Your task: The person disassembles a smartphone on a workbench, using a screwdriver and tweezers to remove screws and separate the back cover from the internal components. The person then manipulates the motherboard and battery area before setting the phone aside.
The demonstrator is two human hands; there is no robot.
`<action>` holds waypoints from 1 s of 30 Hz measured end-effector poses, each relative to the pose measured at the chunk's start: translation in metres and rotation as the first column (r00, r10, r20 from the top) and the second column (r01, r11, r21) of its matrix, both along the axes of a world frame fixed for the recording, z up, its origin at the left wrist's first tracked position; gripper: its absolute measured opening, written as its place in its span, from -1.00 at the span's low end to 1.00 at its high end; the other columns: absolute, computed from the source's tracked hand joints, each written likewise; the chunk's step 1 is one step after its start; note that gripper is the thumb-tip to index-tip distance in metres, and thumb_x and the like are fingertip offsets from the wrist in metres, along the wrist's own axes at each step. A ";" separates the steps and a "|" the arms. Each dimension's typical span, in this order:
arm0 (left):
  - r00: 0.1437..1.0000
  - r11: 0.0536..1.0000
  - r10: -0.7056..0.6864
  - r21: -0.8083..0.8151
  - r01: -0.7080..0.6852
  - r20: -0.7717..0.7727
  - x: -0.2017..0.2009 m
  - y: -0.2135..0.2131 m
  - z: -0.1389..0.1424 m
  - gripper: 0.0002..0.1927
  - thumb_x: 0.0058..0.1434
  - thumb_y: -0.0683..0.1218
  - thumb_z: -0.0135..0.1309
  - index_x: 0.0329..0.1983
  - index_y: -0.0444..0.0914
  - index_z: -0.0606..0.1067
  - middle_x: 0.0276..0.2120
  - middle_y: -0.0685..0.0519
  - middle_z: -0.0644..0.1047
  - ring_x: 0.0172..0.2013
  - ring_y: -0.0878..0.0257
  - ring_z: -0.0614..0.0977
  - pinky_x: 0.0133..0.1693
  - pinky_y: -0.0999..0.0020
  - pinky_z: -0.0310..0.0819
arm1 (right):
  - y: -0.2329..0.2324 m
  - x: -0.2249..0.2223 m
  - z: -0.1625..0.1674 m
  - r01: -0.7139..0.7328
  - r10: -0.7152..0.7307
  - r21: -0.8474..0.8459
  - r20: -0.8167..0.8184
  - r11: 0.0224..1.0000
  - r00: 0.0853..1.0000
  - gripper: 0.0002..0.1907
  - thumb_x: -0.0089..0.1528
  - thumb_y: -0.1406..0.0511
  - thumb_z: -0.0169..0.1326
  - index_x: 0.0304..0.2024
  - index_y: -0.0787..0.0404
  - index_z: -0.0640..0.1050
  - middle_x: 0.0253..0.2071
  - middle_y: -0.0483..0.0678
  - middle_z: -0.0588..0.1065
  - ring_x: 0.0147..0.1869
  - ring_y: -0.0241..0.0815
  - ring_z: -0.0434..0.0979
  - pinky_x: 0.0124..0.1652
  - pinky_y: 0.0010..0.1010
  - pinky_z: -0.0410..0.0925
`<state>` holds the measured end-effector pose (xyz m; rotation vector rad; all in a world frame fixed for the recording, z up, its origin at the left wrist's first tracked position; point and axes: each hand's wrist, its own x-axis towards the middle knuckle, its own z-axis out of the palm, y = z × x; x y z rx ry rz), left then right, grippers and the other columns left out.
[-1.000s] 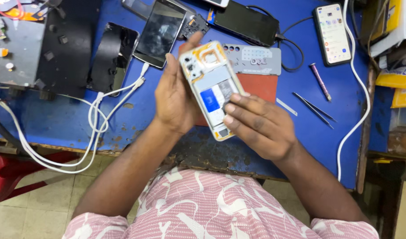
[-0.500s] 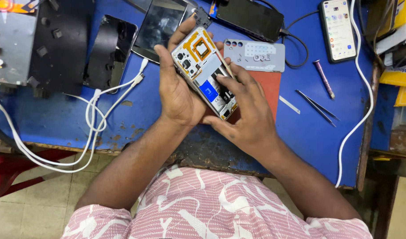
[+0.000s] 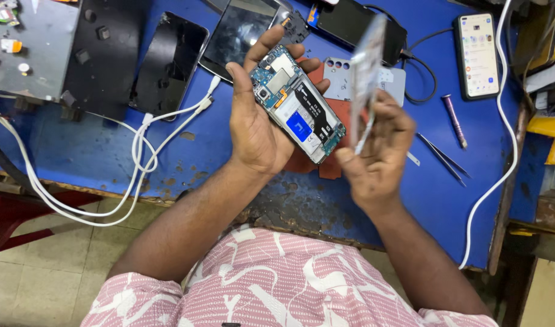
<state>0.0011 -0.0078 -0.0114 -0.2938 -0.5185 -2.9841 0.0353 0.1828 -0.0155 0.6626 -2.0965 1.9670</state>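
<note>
Blue workbench (image 3: 96,151), left hand (image 3: 259,130) gripping opened phone (image 3: 298,112), right hand (image 3: 374,154) pinching back cover (image 3: 365,72)

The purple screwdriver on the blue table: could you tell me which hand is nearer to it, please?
Right. The right hand, holding a thin panel, is just left of the purple screwdriver; the left hand, holding the opened phone, is farther off.

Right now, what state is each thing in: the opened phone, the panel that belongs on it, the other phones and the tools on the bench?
Opened phone: back off, circuit boards bare, held in left hand.
Thin panel: detached, held edge-on in right hand.
Phone at bench's right: screen lit, lying flat.
Dark phone: screen off, lying flat.
Tweezers: lying untouched.
White cable: plug end loose, unconnected.
</note>
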 end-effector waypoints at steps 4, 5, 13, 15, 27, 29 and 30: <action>0.997 0.998 -0.065 -0.006 0.065 -0.036 0.003 -0.009 0.003 -0.26 0.50 0.40 -0.17 0.45 -0.22 0.23 0.14 -0.09 0.45 0.20 0.08 0.53 0.26 -0.03 0.52 | 0.034 -0.021 0.018 0.125 -0.133 0.171 0.033 0.977 0.991 -0.33 0.42 0.31 0.27 0.43 0.21 0.17 0.35 0.05 0.28 0.44 -0.10 0.31 0.42 -0.24 0.29; 0.995 0.996 -0.087 -0.010 0.086 -0.042 0.004 -0.011 0.004 -0.27 0.51 0.39 -0.16 0.47 -0.22 0.22 0.15 -0.09 0.44 0.20 0.08 0.52 0.26 -0.02 0.50 | 0.042 -0.030 0.026 0.136 -0.151 0.272 0.035 0.953 0.988 -0.35 0.44 0.31 0.28 0.42 0.23 0.18 0.38 0.09 0.29 0.46 -0.05 0.31 0.44 -0.21 0.31; 0.965 0.971 -0.238 -0.039 0.235 -0.109 0.006 -0.011 0.005 -0.28 0.56 0.30 -0.09 0.54 -0.24 0.15 0.20 -0.17 0.40 0.24 0.00 0.47 0.29 -0.08 0.48 | 0.043 -0.058 0.046 0.128 -0.229 0.843 -0.005 0.523 0.973 -0.28 0.18 0.33 0.37 0.32 0.30 0.34 0.24 0.28 0.39 0.31 0.25 0.37 0.18 -0.09 0.33; 0.955 0.962 -0.273 -0.013 0.274 -0.117 0.006 -0.011 0.006 -0.26 0.57 0.32 -0.13 0.56 -0.25 0.13 0.20 -0.18 0.40 0.24 -0.01 0.46 0.30 -0.08 0.48 | 0.038 -0.058 0.044 0.153 -0.142 0.853 -0.094 0.498 0.985 -0.26 0.15 0.34 0.40 0.31 0.31 0.35 0.31 0.25 0.41 0.35 0.29 0.34 0.25 -0.04 0.29; 0.917 0.923 -0.384 -0.078 0.378 -0.106 -0.009 -0.004 0.016 -0.21 0.61 0.39 -0.31 0.52 -0.35 0.10 0.17 -0.22 0.41 0.18 0.02 0.49 0.22 0.03 0.44 | 0.036 -0.045 0.062 0.140 -0.072 0.604 -0.136 0.784 0.988 -0.64 0.39 0.46 0.23 0.20 0.26 0.46 0.31 0.18 0.46 0.39 -0.05 0.54 0.32 -0.26 0.47; 0.906 0.914 -0.405 -0.075 0.399 -0.124 -0.016 0.002 0.019 -0.23 0.65 0.38 -0.32 0.50 -0.36 0.13 0.14 -0.20 0.42 0.16 0.04 0.50 0.22 0.04 0.45 | 0.032 -0.038 0.067 -0.049 0.001 0.330 0.144 0.943 0.990 -0.59 0.35 0.44 0.14 0.22 0.29 0.38 0.21 0.14 0.45 0.30 -0.18 0.52 0.30 -0.31 0.48; 0.900 0.909 -0.417 -0.072 0.411 -0.125 -0.019 0.006 0.020 -0.24 0.66 0.38 -0.33 0.49 -0.36 0.14 0.13 -0.20 0.42 0.15 0.05 0.50 0.22 0.05 0.45 | 0.028 -0.036 0.068 -0.115 0.070 0.160 0.266 0.980 0.961 -0.56 0.32 0.43 0.09 0.24 0.31 0.34 0.17 0.13 0.45 0.26 -0.24 0.51 0.30 -0.34 0.49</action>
